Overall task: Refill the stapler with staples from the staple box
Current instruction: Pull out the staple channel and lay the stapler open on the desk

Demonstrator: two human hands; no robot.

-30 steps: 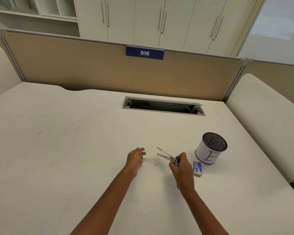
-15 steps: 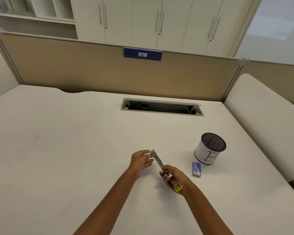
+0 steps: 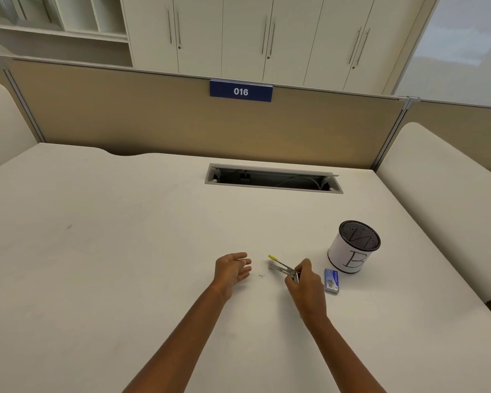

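Observation:
A small metal stapler (image 3: 281,267) with yellow trim is hinged apart, its yellow tip pointing up and left. My right hand (image 3: 306,282) grips its rear end just above the desk. A little to the left, my left hand (image 3: 232,270) hovers with fingers spread and nothing in it. Between the hands a tiny loose staple (image 3: 262,276) lies on the desk. The blue staple box (image 3: 331,280) lies flat just right of my right hand.
A white mesh-topped pen cup (image 3: 352,248) marked with a letter B stands behind the staple box. An open cable slot (image 3: 272,180) is set in the white desk (image 3: 125,251) further back. A beige partition with a 016 sign (image 3: 241,91) closes the far edge.
Half a second ago the left hand touched the stapler's tip as it was held lengthwise. Now the left hand has drawn back and the stapler points up-left again, hinged apart.

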